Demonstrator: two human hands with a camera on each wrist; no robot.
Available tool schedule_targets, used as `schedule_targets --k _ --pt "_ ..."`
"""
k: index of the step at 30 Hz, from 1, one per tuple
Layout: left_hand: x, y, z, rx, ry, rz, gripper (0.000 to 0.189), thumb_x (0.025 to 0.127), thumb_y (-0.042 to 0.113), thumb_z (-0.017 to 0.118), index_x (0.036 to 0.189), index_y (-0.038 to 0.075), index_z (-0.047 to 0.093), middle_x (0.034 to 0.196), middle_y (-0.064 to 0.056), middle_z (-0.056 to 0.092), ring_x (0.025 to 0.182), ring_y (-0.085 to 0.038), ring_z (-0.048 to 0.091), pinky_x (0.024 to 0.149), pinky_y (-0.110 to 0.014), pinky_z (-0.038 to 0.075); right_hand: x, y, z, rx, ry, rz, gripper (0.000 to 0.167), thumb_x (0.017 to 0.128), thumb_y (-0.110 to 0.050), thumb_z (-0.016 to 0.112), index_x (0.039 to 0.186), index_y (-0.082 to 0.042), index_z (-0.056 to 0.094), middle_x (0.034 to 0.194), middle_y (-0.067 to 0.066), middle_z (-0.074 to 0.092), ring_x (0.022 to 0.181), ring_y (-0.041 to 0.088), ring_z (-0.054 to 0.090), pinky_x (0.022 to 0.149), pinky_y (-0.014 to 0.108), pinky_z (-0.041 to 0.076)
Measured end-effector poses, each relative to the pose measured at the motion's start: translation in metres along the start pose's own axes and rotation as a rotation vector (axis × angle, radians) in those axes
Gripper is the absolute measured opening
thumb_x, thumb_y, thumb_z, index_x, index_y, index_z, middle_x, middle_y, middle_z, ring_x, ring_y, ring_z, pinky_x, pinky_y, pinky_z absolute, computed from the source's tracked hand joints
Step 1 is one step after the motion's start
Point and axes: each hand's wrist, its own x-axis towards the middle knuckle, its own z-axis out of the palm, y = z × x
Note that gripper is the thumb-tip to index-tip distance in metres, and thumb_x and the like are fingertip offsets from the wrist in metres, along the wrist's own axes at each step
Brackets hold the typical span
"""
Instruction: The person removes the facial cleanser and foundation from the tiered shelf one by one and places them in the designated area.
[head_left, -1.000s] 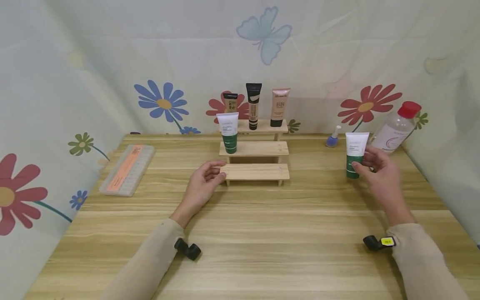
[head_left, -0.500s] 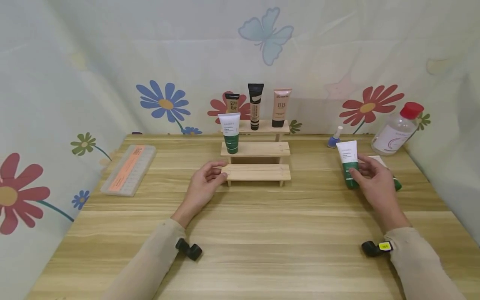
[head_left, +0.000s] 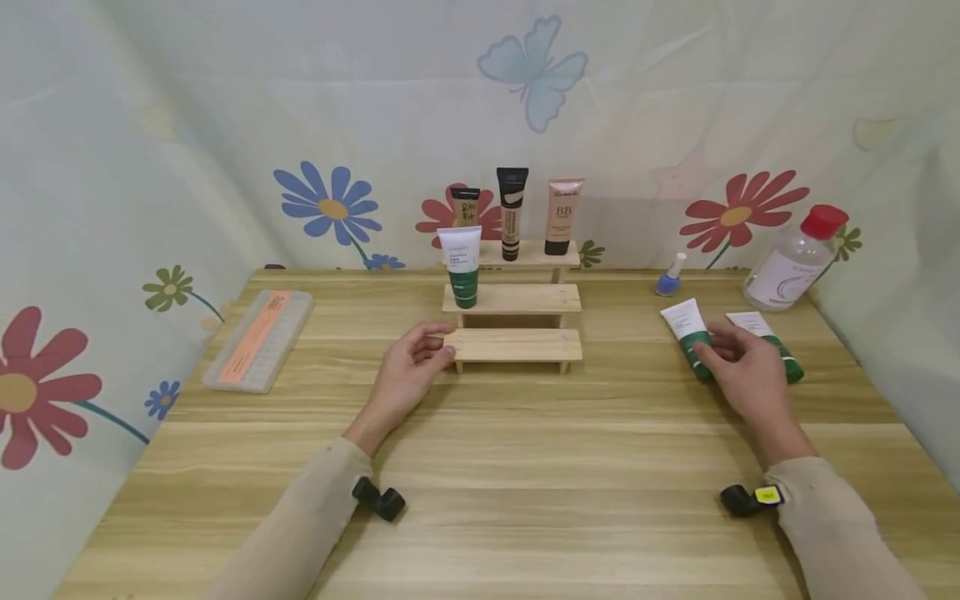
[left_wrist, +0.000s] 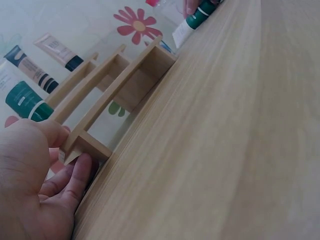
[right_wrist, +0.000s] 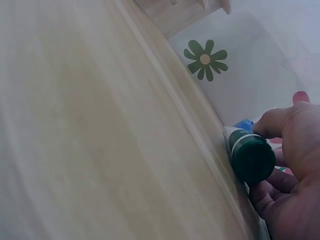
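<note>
left hand (head_left: 408,358): pinches the left end of the lowest board of a three-step pale wooden stand (head_left: 513,343), thumb on top and fingers curled beneath.
right hand (head_left: 744,367): grips a small white-and-green squeeze tube (head_left: 687,331) between thumb and fingers.
held tube: low over the right part of the wood-grain table (head_left: 525,467), nearly flat, white end towards the back left, green cap towards the person; whether it touches the table i cannot tell.
beside the right hand: a second white-and-green tube (head_left: 752,323) lies on the table, its middle hidden by the hand.
middle step: a third white-and-green tube (head_left: 462,262) stands on its cap at the left end.
top step: a slim black-and-beige tube (head_left: 512,218) and a pink tube with a black cap (head_left: 562,215) stand upright; left of them shows a gold tube with a black end (head_left: 466,207), its lower part hidden.
back right: a small blue bottle with a white cap (head_left: 667,282) and a clear bottle with a red cap (head_left: 787,271).
far left: a flat translucent plastic case with an orange label (head_left: 258,343) lies on the table.
behind: a pale cloth with printed flowers (head_left: 375,100).
</note>
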Motion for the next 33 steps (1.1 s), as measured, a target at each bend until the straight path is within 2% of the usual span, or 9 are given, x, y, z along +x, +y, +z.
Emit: schedule_targets --k 7,12,18,20,22,24,26,28,33 --pt "0.000 0.001 0.000 -0.004 -0.002 -0.004 0.033 0.109 0.023 0.076 0.141 0.017 0.073 0.124 -0.013 0.074 0.116 -0.025 0.071 0.101 -0.029 0.056 -0.002 -0.001 0.001 0.016 0.022 0.000 0.054 0.110 -0.025 0.073 0.153 0.005 0.061 0.138 0.029 0.071 0.120 0.038 0.069 0.084 0.006 0.041" --pt "0.000 0.001 0.000 -0.001 -0.006 -0.006 0.033 0.109 0.023 0.076 0.141 0.017 0.073 0.124 -0.013 0.074 0.116 -0.025 0.071 0.101 -0.030 0.056 -0.002 -0.001 0.000 0.036 0.050 0.008 0.055 0.108 -0.022 0.074 0.155 0.004 0.059 0.139 0.028 0.070 0.120 0.037 0.068 0.084 0.002 0.041" --pt "0.000 0.000 0.000 -0.004 -0.006 -0.007 0.033 0.109 0.023 0.076 0.141 0.017 0.073 0.124 -0.013 0.074 0.115 -0.025 0.071 0.101 -0.029 0.056 -0.001 -0.001 -0.001 0.052 0.032 0.028 0.057 0.109 -0.024 0.073 0.157 0.003 0.057 0.142 0.028 0.067 0.124 0.039 0.068 0.086 0.005 0.043" --pt "0.000 0.000 0.000 -0.005 -0.005 -0.007 0.032 0.109 0.023 0.076 0.141 0.017 0.073 0.124 -0.013 0.074 0.115 -0.025 0.071 0.101 -0.030 0.056 -0.001 -0.001 -0.001 0.048 0.027 0.042 0.059 0.109 -0.026 0.073 0.158 0.001 0.055 0.145 0.028 0.066 0.128 0.041 0.067 0.091 0.013 0.049" --pt "0.000 0.000 -0.001 -0.005 -0.004 -0.008 0.032 0.109 0.023 0.076 0.140 0.017 0.073 0.123 -0.013 0.074 0.115 -0.025 0.071 0.101 -0.030 0.056 0.001 -0.003 -0.001 0.058 0.024 0.063 0.060 0.110 -0.026 0.072 0.160 0.000 0.053 0.149 0.028 0.064 0.133 0.043 0.064 0.103 0.027 0.055" --pt "0.001 -0.001 -0.001 -0.005 -0.004 -0.008 0.032 0.109 0.022 0.076 0.141 0.017 0.073 0.123 -0.013 0.074 0.115 -0.025 0.071 0.101 -0.030 0.056 0.003 -0.005 -0.003 0.073 0.030 0.083 0.062 0.110 -0.027 0.071 0.163 -0.001 0.050 0.154 0.028 0.060 0.139 0.044 0.060 0.113 0.043 0.055" --pt "0.001 -0.001 -0.001 -0.003 -0.004 -0.008 0.032 0.109 0.022 0.076 0.141 0.017 0.073 0.123 -0.013 0.074 0.115 -0.025 0.071 0.101 -0.029 0.056 0.006 -0.010 -0.006 0.096 0.045 0.106 0.065 0.110 -0.028 0.071 0.166 -0.004 0.047 0.159 0.024 0.056 0.144 0.041 0.056 0.119 0.051 0.051" --pt "0.001 -0.001 0.000 -0.001 -0.004 -0.007 0.032 0.109 0.023 0.076 0.141 0.017 0.073 0.123 -0.013 0.074 0.115 -0.025 0.070 0.101 -0.029 0.056 0.009 -0.017 -0.010 0.136 0.077 0.109 0.066 0.110 -0.030 0.070 0.167 -0.008 0.046 0.161 0.020 0.055 0.145 0.037 0.054 0.121 0.044 0.049" --pt "0.001 -0.002 0.000 -0.001 -0.004 -0.004 0.033 0.109 0.024 0.075 0.141 0.018 0.073 0.124 -0.012 0.074 0.116 -0.025 0.069 0.103 -0.032 0.055 0.012 -0.046 -0.019 0.237 0.174 0.055 0.064 0.108 -0.033 0.074 0.167 -0.021 0.049 0.160 0.011 0.056 0.142 0.025 0.056 0.113 0.027 0.049"
